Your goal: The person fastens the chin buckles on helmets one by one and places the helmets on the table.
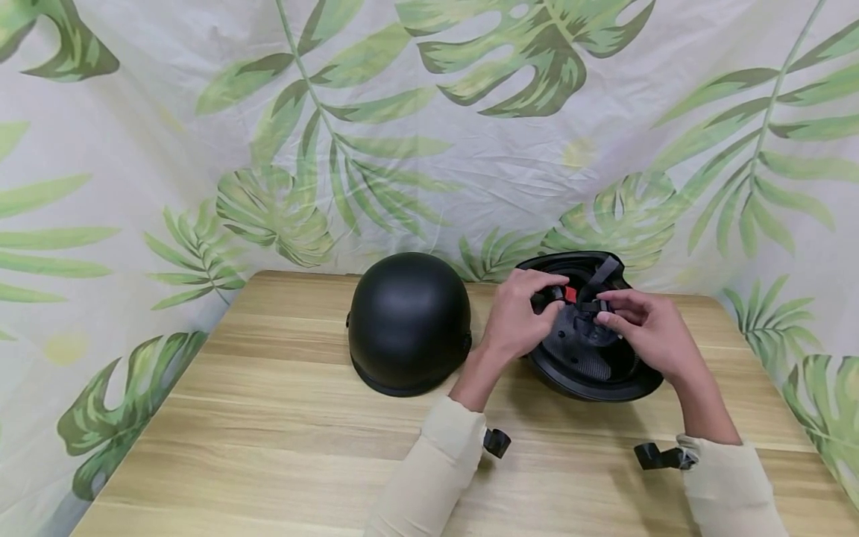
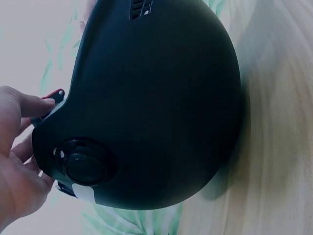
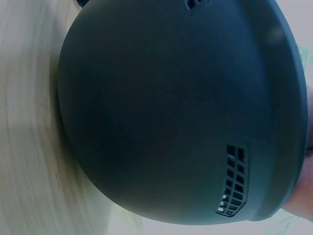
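A black helmet (image 1: 590,388) lies upside down on the table, its padded inside facing up in the head view. Over its opening, my left hand (image 1: 518,317) pinches a black buckle piece with a red part (image 1: 570,294) between thumb and fingers. Facing it, my right hand (image 1: 647,328) pinches another black buckle piece (image 1: 597,306) on a strap; a small gap seems to separate the two pieces. The left wrist view shows the shell (image 2: 156,107) with a round knob (image 2: 84,166) near its edge. In the right wrist view the shell (image 3: 171,107) hides most of the right hand.
A second black helmet (image 1: 409,324) sits dome up to the left of my left hand. Both rest on a wood-grain table (image 1: 282,440). Behind hangs a leaf-print cloth (image 1: 389,134). Black mounts (image 1: 496,443) stick out from both wrists.
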A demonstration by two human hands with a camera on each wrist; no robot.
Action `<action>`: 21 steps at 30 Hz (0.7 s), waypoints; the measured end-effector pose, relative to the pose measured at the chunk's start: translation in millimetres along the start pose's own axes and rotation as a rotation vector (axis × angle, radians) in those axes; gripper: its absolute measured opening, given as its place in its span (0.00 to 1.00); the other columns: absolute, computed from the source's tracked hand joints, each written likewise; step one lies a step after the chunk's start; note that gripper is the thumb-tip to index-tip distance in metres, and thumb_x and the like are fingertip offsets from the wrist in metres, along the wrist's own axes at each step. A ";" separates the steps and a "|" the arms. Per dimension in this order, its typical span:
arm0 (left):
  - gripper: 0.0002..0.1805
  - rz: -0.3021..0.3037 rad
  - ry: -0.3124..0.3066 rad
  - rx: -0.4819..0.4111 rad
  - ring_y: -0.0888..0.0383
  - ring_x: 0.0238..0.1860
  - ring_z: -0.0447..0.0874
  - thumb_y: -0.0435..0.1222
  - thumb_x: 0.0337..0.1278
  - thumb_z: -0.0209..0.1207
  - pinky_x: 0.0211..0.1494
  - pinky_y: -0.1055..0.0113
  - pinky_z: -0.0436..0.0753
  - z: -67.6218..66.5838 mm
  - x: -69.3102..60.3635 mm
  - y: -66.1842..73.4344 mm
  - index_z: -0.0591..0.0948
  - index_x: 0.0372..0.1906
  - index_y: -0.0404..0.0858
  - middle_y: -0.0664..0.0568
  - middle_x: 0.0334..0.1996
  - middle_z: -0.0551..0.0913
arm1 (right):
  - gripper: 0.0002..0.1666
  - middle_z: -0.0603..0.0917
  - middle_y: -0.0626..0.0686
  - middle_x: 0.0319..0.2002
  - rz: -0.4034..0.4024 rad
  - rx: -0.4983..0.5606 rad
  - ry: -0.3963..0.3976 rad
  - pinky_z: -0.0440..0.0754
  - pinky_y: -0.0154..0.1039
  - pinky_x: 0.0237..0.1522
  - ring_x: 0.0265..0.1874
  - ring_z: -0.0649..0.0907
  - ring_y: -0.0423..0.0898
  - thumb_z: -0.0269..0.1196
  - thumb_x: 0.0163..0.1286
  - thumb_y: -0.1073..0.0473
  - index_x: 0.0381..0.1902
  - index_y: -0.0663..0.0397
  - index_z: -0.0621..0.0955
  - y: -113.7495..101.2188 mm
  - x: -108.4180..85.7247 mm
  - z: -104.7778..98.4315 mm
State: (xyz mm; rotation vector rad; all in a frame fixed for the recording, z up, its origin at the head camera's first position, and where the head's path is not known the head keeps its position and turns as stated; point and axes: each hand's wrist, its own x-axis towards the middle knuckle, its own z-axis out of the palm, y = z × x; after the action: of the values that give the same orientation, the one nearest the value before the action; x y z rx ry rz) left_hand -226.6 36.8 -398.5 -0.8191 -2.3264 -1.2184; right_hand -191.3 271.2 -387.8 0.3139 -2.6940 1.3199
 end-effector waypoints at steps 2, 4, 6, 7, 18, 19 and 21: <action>0.17 -0.003 -0.016 0.002 0.51 0.61 0.87 0.33 0.69 0.69 0.69 0.62 0.81 1.2 0.1 2.1 0.89 0.60 0.39 0.48 0.56 0.91 | 0.21 0.90 0.63 0.51 -0.007 0.030 0.010 0.84 0.27 0.38 0.44 0.83 0.17 0.67 0.79 0.59 0.64 0.64 0.84 1.6 -0.7 0.9; 0.16 -0.031 -0.031 0.010 0.51 0.61 0.87 0.34 0.70 0.69 0.68 0.63 0.82 2.9 -1.4 4.5 0.88 0.60 0.39 0.49 0.57 0.91 | 0.21 0.91 0.51 0.47 -0.016 0.068 0.023 0.84 0.27 0.37 0.43 0.85 0.19 0.68 0.78 0.62 0.64 0.66 0.83 4.0 -0.4 1.8; 0.16 -0.061 -0.046 0.015 0.51 0.61 0.87 0.35 0.72 0.68 0.67 0.63 0.83 4.8 -3.0 6.2 0.86 0.60 0.39 0.49 0.57 0.90 | 0.22 0.89 0.41 0.43 -0.026 0.105 0.033 0.85 0.27 0.37 0.43 0.87 0.22 0.69 0.77 0.63 0.63 0.68 0.82 6.6 0.0 2.9; 0.16 -0.074 -0.055 0.022 0.51 0.60 0.86 0.35 0.72 0.67 0.66 0.62 0.83 5.8 -3.9 6.7 0.85 0.60 0.40 0.49 0.57 0.90 | 0.23 0.88 0.36 0.42 -0.025 0.123 0.033 0.85 0.26 0.38 0.44 0.87 0.23 0.69 0.76 0.62 0.64 0.69 0.82 8.0 0.0 3.4; 0.20 -0.087 -0.107 0.120 0.52 0.55 0.87 0.35 0.76 0.63 0.55 0.65 0.83 5.6 -5.3 5.6 0.82 0.67 0.42 0.49 0.59 0.90 | 0.24 0.86 0.37 0.44 0.034 0.136 -0.025 0.87 0.26 0.43 0.42 0.89 0.26 0.70 0.77 0.58 0.65 0.64 0.82 5.4 -6.9 4.3; 0.20 -0.084 -0.110 0.140 0.53 0.54 0.87 0.35 0.77 0.63 0.53 0.66 0.82 5.2 -5.0 5.4 0.82 0.68 0.42 0.49 0.58 0.90 | 0.25 0.86 0.36 0.44 0.036 0.141 -0.017 0.87 0.26 0.43 0.43 0.89 0.25 0.70 0.77 0.58 0.66 0.65 0.81 4.4 -6.8 4.1; 0.19 -0.080 -0.113 0.165 0.52 0.52 0.88 0.36 0.77 0.63 0.51 0.66 0.81 4.9 -4.4 5.0 0.83 0.67 0.42 0.49 0.56 0.91 | 0.26 0.86 0.33 0.44 0.043 0.152 0.003 0.87 0.26 0.44 0.44 0.88 0.24 0.71 0.76 0.56 0.66 0.64 0.81 2.6 -6.7 3.7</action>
State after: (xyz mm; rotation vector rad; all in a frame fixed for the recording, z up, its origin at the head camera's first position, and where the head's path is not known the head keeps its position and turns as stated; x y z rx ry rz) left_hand -220.3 41.8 -400.7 -0.7622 -2.5331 -1.0183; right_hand -185.5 270.7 -393.4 0.2704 -2.6170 1.5394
